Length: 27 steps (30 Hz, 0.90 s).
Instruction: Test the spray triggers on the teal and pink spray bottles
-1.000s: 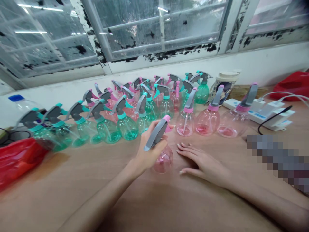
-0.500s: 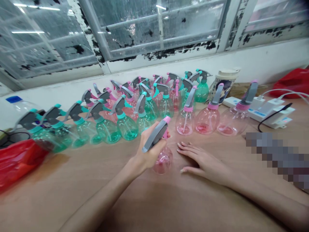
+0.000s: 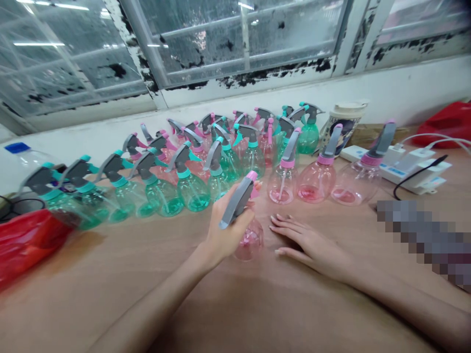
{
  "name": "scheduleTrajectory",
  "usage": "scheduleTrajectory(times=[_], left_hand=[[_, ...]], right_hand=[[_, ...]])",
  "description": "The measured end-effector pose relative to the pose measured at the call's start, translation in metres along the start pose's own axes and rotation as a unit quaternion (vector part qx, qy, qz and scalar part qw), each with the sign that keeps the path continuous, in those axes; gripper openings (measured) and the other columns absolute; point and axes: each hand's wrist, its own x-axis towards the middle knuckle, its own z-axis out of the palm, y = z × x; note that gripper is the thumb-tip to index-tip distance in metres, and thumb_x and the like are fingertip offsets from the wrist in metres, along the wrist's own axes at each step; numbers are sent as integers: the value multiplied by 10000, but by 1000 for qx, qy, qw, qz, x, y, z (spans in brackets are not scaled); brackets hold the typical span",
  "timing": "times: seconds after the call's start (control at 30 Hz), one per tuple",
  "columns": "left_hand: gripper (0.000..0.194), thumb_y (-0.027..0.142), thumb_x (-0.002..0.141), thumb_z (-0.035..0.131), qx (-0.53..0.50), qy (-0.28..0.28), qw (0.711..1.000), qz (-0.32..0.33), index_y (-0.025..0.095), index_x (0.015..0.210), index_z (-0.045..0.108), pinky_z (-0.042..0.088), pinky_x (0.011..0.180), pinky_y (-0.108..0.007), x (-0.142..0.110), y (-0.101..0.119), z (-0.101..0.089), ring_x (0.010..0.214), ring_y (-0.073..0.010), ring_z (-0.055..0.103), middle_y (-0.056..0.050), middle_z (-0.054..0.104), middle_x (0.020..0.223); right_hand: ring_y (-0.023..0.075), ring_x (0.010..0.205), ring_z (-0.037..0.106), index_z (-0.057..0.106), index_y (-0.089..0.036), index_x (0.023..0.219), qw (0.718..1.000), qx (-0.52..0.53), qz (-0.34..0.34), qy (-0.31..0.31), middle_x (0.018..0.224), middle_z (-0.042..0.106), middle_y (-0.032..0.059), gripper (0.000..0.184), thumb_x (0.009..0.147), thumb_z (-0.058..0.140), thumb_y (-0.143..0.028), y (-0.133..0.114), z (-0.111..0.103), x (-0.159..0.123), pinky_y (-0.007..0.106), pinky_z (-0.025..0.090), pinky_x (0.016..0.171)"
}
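My left hand [image 3: 224, 225] is wrapped round the neck of a pink spray bottle [image 3: 250, 242] with a grey head and pink nozzle. The bottle is at the middle of the table [image 3: 235, 304], its head tilted up to the right; part of its neck is hidden by my fingers. To its right, my right hand [image 3: 309, 245] lies palm down on the wood with fingers stretched out, apart from the bottle. Just beyond my hands are three more pink spray bottles [image 3: 315, 184]. Green spray bottles [image 3: 194, 193] stand in a row at the left, with more green and pink ones behind.
A white power strip [image 3: 414, 174] with plugged-in chargers and cables lies at the right, beside a lidded cup [image 3: 342, 125]. Red plastic bags [image 3: 29, 240] lie at both sides. A blue-capped bottle [image 3: 27, 157] is at far left. Windows [image 3: 235, 39] rise behind.
My left hand keeps its hold on the pink spray bottle, whose head sits very slightly higher in view. The right hand stays flat in about the same place.
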Motion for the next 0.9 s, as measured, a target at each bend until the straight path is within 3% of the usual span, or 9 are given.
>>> scheduleTrajectory(times=[0.43, 0.9], left_hand=[[349, 192, 784, 508, -19, -13, 1000, -2, 216, 1115, 615, 497, 697, -293, 0, 2, 0, 761, -176, 621, -8, 622, 833], [256, 198, 773, 538, -64, -23, 997, -21, 228, 1014, 619, 438, 625, -281, 1, 5, -1, 592, -134, 493, 24, 551, 724]], right_hand=[[289, 1403, 371, 525, -228, 1388, 1000, 6, 0, 14, 1481, 473, 93, 548, 933, 511, -534, 0, 2, -1, 553, 309, 1152], [289, 1393, 388, 519, -231, 1393, 1000, 0, -5, 22, 1481, 473, 90, 540, 933, 522, -514, 0, 3, -2, 555, 313, 1150]])
